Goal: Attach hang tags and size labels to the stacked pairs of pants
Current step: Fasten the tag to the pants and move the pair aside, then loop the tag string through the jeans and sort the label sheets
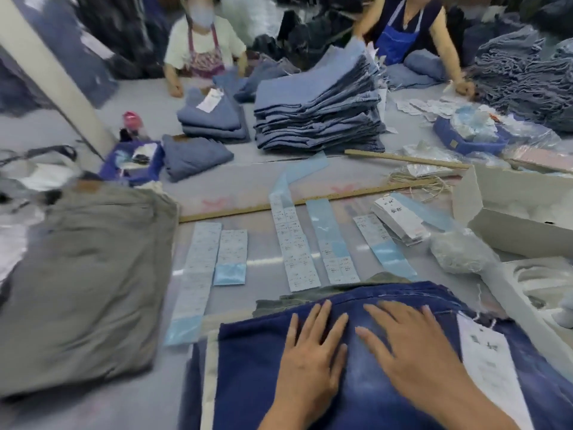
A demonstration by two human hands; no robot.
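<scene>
Grey counter [248, 181] fills the workroom, with denim heaped all round and two other people working at the far side. I see both hands flat on the dark blue pants [263, 352] at the near edge: left hand [313, 349] and right hand [412, 346] side by side, fingers straight and slightly spread, pressing down on the faded patch, gripping nothing. Just right of the right hand a white hang tag [486, 361] lies on the same pants, close to the hand; contact between them unclear. Olive fabric [279, 302] pokes out from under the far edge of the dark pants.

Beyond the fingertips, strips of size labels [297, 252] lie in rows on the counter, some with bare blue backing at the ends; printing too blurred to read. A stack of hang tags [400, 218] sits to the right of the strips, near a clear plastic bag [459, 252] and white boxes [511, 206]. A folded grey pile of pants [83, 280] sits to the left of the hands, well apart from them. A long wooden ruler [279, 204] crosses the counter behind the strips. Farther back stands a tall stack of light blue denim [319, 113], and a blue tray [133, 162] at left.
</scene>
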